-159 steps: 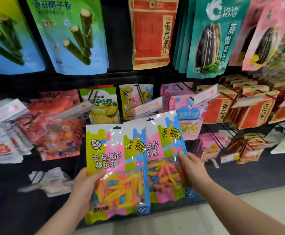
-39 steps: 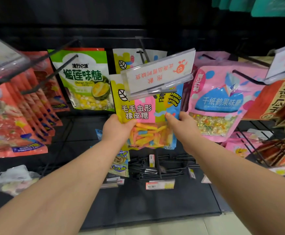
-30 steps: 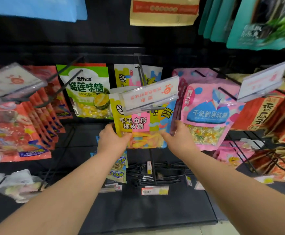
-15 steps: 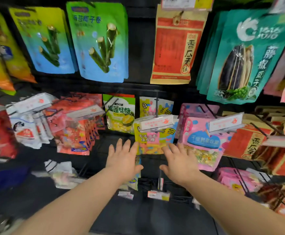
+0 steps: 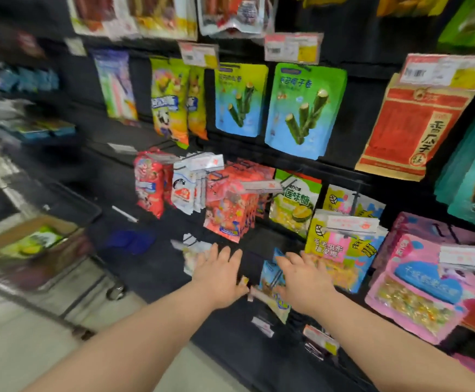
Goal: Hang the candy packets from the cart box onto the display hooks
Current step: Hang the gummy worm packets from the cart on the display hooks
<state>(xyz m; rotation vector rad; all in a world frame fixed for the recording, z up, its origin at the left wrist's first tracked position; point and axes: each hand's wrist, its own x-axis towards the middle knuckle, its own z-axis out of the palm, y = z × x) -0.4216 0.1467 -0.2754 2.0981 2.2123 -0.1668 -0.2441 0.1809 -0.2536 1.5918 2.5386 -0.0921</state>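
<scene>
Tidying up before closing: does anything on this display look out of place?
Yes. Pale packets lie loose on the shelf floor beside the left hand instead of hanging like the rest. Blur hides finer detail.

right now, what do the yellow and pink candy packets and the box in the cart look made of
Candy packets: probably glossy printed plastic film, with a clear window showing candy. Box: likely cardboard, matte brown flaps, though blurred.

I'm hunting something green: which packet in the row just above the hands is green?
The durian packet, green with a white band, between the red packets and the yellow gummy packets.
</scene>
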